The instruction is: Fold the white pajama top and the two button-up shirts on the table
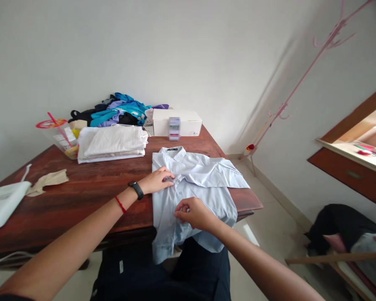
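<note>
A light blue shirt (203, 200) lies on the front right part of the table, its collar toward the wall and its lower end hanging over the front edge. One sleeve stretches to the right across it. My left hand (158, 180), with a black watch on the wrist, rests on the shirt below the collar, fingers curled and pinching at the fabric. Nearer to me, my right hand (191, 212) is closed over the middle of the shirt, its fingertips pressed together at the cloth.
Folded white clothes (114, 142) lie left of the shirt, beside a plastic cup (61, 136). Behind are a clothes heap (122, 110) and a white box (188, 121). A white device (6, 202) and crumpled paper (47, 182) sit at left; a pink rack (301, 79) leans at right.
</note>
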{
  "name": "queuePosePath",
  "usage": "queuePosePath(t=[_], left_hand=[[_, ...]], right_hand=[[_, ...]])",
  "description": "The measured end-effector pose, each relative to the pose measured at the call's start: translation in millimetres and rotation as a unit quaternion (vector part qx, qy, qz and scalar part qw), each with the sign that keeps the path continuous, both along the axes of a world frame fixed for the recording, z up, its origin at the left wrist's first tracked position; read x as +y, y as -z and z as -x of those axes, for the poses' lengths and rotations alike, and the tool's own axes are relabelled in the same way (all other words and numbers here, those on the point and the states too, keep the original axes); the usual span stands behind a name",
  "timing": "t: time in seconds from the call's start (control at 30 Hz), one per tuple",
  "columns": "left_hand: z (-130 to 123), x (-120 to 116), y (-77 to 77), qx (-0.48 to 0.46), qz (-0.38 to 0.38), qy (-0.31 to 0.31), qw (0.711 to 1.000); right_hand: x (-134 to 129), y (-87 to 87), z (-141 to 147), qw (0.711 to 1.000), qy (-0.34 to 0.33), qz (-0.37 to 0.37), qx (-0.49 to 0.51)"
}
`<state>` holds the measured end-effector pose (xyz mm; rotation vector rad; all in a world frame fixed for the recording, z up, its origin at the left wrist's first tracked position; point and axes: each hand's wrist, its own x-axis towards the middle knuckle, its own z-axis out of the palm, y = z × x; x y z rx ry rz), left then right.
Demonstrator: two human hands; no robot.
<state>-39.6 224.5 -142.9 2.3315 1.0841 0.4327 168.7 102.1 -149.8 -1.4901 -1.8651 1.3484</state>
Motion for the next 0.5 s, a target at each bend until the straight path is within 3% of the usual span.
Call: queuePosePath(t=[0.1, 0.33, 0.5], left_hand=[[2, 3, 0.8, -0.005, 0.002, -0.006, 1.0], [-4, 2, -11.3, -0.003, 0.013, -0.039, 0.999], [-28, -6, -22.4, 0.134, -0.055, -0.085, 0.986]], right_hand=[[-3, -6.7, 9, 0.992, 0.017, -0.088, -0.089], [-9, -8.7, 23, 0.965, 0.025, -0.146, -0.218], [-15, -6.4, 29, 0.938, 0.001, -0.168, -0.304]])
